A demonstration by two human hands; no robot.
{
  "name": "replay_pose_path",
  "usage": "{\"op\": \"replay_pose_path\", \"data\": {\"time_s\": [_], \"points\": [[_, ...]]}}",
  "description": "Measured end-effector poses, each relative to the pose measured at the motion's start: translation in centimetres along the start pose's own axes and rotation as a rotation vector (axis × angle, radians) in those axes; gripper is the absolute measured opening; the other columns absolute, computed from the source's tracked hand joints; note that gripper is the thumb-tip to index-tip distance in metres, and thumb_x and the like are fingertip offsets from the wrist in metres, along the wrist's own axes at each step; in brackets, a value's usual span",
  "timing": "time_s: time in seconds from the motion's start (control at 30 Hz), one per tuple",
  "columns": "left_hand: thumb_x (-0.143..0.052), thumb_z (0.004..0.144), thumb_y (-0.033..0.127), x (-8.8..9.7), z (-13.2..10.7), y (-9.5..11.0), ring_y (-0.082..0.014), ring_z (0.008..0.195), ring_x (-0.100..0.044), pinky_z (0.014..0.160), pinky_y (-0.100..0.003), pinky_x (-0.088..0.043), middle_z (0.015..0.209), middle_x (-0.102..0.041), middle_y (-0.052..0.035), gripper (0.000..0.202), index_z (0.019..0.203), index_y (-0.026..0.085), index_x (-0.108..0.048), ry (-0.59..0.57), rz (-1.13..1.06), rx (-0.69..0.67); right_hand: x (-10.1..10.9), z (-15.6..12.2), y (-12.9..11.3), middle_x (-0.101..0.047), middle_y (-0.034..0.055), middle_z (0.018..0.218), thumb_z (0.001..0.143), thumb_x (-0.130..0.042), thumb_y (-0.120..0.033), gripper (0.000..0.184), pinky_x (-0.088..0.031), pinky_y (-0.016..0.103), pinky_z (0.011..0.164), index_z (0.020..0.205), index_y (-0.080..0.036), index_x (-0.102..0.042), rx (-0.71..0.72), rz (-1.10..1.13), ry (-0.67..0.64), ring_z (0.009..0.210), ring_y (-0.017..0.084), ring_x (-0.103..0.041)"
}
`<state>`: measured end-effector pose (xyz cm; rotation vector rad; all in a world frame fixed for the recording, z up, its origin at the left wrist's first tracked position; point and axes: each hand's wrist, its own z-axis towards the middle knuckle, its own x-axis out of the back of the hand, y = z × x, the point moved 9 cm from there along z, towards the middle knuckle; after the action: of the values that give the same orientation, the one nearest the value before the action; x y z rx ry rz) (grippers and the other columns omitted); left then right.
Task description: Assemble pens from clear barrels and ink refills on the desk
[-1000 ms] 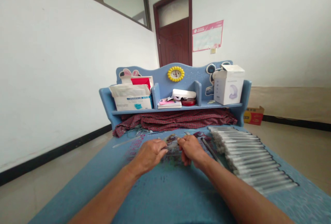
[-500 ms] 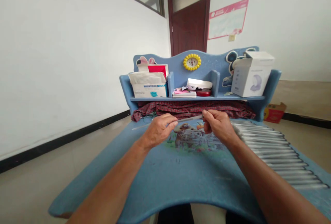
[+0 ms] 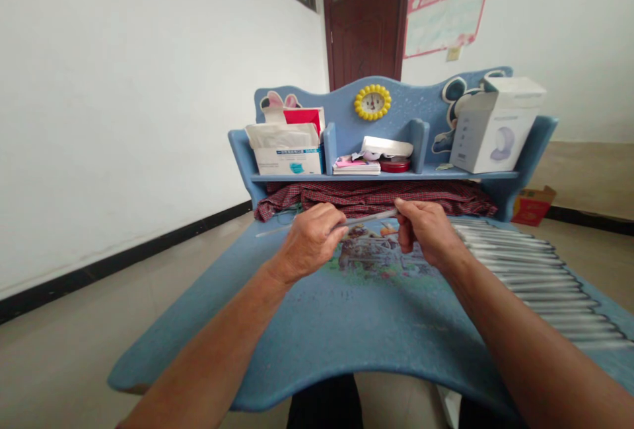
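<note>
My left hand (image 3: 313, 241) and my right hand (image 3: 426, 231) are both closed on one thin grey stick (image 3: 369, 218), held level a little above the blue desk (image 3: 347, 323). The stick runs between the two pinches, and a pale thin part of it juts out to the left of my left hand. A small orange piece (image 3: 387, 231) shows just under my right fingers. Along the right side of the desk lies a long row of several similar grey sticks (image 3: 525, 270), side by side.
A blue shelf unit (image 3: 391, 175) at the desk's back carries a mask box (image 3: 287, 158), booklets, a red tin, a yellow clock (image 3: 372, 101) and a white carton (image 3: 495, 129). Red checked cloth (image 3: 371, 195) lies beneath it. A cardboard box (image 3: 532, 204) sits on the floor at right.
My hands have lifted the stick from the desk surface and now hold it up between them. The camera has tilted down and back, so the desk's near edge shows.
</note>
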<state>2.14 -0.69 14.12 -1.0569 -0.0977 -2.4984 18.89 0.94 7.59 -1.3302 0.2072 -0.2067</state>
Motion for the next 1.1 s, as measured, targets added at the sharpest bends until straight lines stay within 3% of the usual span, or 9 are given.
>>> {"op": "replay_pose_path", "data": {"time_s": [0.2,0.3,0.4,0.47,0.63,0.73,0.87,1.1], "points": [[-0.042,0.084,0.017,-1.9,-0.5,1.3,-0.0157,0.068,-0.046,0.064,-0.029,-0.039,0.069,-0.052,-0.0048,0.017,0.071,0.014,-0.052,-0.053,0.197,-0.075,-0.2,0.1,3.2,-0.041,-0.0024,0.025,0.077,-0.046,-0.036,0.031,-0.026,0.022,0.022,0.051,-0.020,-0.040,-0.250,0.049,-0.033,0.018,0.012,-0.035],[-0.041,0.084,0.018,-2.9,-0.8,1.4,-0.0163,0.068,-0.047,0.066,-0.029,-0.039,0.068,-0.051,-0.0045,0.018,0.070,0.015,-0.052,-0.086,0.196,-0.055,0.1,0.2,4.4,-0.039,-0.0022,0.024,0.077,-0.045,-0.036,0.034,-0.024,0.022,0.022,0.048,-0.021,-0.038,-0.312,0.032,-0.041,0.018,0.013,-0.036],[-0.050,0.080,0.021,-3.4,-0.9,0.1,-0.0152,0.071,-0.050,0.067,-0.027,-0.041,0.073,-0.055,-0.0042,0.009,0.080,0.014,-0.055,-0.096,0.010,0.075,0.6,0.7,3.9,-0.042,-0.0014,0.025,0.077,-0.046,-0.038,0.035,-0.026,0.021,0.023,0.048,-0.020,-0.039,-0.234,-0.001,-0.022,0.020,0.012,-0.038],[-0.053,0.078,0.025,-3.9,-1.1,-1.3,-0.0134,0.069,-0.052,0.064,-0.024,-0.041,0.074,-0.057,-0.0028,0.014,0.085,0.014,-0.058,-0.132,-0.170,0.212,0.7,0.9,3.1,-0.045,-0.0012,0.027,0.076,-0.048,-0.040,0.034,-0.030,0.021,0.025,0.050,-0.019,-0.042,-0.139,-0.018,-0.015,0.021,0.011,-0.039],[-0.044,0.081,0.027,-6.3,-2.3,-3.2,-0.0100,0.056,-0.051,0.053,-0.020,-0.036,0.059,-0.055,0.0011,0.027,0.070,0.012,-0.063,-0.348,-0.507,0.435,0.3,0.8,2.1,-0.048,-0.0018,0.030,0.077,-0.048,-0.043,0.035,-0.031,0.019,0.027,0.053,-0.018,-0.045,-0.013,-0.087,-0.020,0.024,0.010,-0.041],[-0.047,0.078,0.024,-6.6,-2.6,-3.3,-0.0091,0.054,-0.049,0.051,-0.019,-0.035,0.058,-0.054,0.0022,0.021,0.071,0.012,-0.063,-0.361,-0.568,0.472,0.2,0.8,2.3,-0.047,-0.0018,0.030,0.077,-0.048,-0.043,0.035,-0.031,0.019,0.028,0.052,-0.018,-0.044,-0.012,-0.131,-0.019,0.024,0.009,-0.041],[-0.053,0.074,0.022,-6.0,-2.3,-3.0,-0.0104,0.059,-0.050,0.055,-0.020,-0.037,0.061,-0.056,0.0012,0.012,0.068,0.014,-0.059,-0.258,-0.409,0.424,0.4,0.9,3.4,-0.045,-0.0018,0.027,0.076,-0.046,-0.044,0.035,-0.029,0.020,0.026,0.051,-0.019,-0.043,-0.076,-0.156,-0.015,0.022,0.011,-0.039],[-0.049,0.080,0.020,-6.0,-2.2,0.6,-0.0164,0.069,-0.050,0.064,-0.029,-0.039,0.070,-0.055,-0.0043,0.010,0.072,0.015,-0.053,-0.171,0.059,0.070,0.9,0.6,6.5,-0.042,-0.0013,0.025,0.076,-0.045,-0.041,0.037,-0.024,0.023,0.025,0.045,-0.022,-0.040,-0.318,-0.128,-0.007,0.020,0.013,-0.037]]}}
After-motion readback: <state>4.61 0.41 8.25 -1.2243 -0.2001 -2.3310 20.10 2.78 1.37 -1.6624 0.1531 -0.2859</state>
